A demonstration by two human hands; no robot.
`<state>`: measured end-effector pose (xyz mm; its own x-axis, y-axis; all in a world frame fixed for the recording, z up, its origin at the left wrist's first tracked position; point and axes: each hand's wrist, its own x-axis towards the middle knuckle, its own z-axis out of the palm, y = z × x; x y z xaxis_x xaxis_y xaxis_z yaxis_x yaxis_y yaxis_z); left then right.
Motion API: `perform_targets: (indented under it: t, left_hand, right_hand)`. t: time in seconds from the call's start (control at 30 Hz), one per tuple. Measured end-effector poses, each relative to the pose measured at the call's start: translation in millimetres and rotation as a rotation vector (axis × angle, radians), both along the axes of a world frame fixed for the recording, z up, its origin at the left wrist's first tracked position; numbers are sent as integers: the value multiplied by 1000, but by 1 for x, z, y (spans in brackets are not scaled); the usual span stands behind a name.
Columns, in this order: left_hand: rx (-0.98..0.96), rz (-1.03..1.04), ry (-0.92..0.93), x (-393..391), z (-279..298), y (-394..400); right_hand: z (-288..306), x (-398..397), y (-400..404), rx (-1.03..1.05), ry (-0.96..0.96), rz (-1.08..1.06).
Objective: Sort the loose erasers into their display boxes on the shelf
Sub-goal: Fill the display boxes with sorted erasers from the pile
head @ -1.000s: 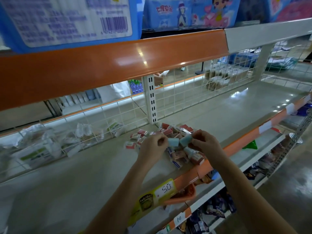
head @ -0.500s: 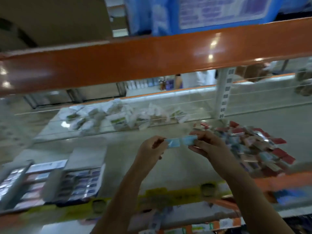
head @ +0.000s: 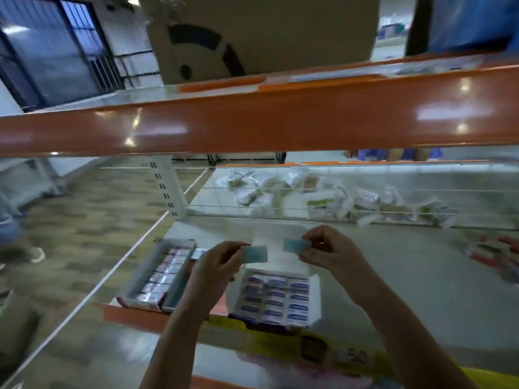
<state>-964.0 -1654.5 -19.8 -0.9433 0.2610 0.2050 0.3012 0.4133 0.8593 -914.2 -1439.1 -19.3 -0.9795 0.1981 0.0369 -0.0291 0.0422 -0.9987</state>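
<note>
My left hand [head: 216,265] pinches a light-blue eraser [head: 254,254] and my right hand [head: 327,249] pinches a second light-blue eraser [head: 297,245]; the two erasers are a little apart. Both hands hover above an open white display box [head: 314,297] filled with rows of purple-labelled erasers. To its left stands a display box [head: 140,276] with red-labelled erasers. The loose pile of erasers [head: 497,254] lies blurred at the far right of the grey shelf [head: 407,276].
The orange beam [head: 252,122] of the upper shelf crosses overhead, with a cardboard box [head: 261,32] on it. A wire mesh back [head: 309,192] has plastic-wrapped packs behind it. A yellow price strip [head: 280,338] runs along the shelf's front edge. A person's shoe [head: 36,255] shows in the aisle at left.
My view has swung left from the loose pile to the display boxes. Both hands carried the two blue erasers over the boxes, and the erasers, held together before, are now apart.
</note>
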Motion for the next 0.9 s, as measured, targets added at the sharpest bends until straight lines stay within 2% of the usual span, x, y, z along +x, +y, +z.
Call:
perform_targets:
  t: [0.27, 0.57, 0.73, 0.9]
  left_hand:
    - [-27, -41, -36, -49, -12, -96]
    - [-60, -145, -101, -90, -40, -143]
    - [-55, -185, -95, -96, -47, -142]
    - [-142, -226, -44, -97, -45, -142]
  right_hand:
    - [-9, -63, -92, 370, 5, 50]
    - [-15, -87, -133, 904, -84, 69]
    - [-15, -94, -137, 1069, -168, 86]
    - [-21, -104, -145, 1128, -212, 113]
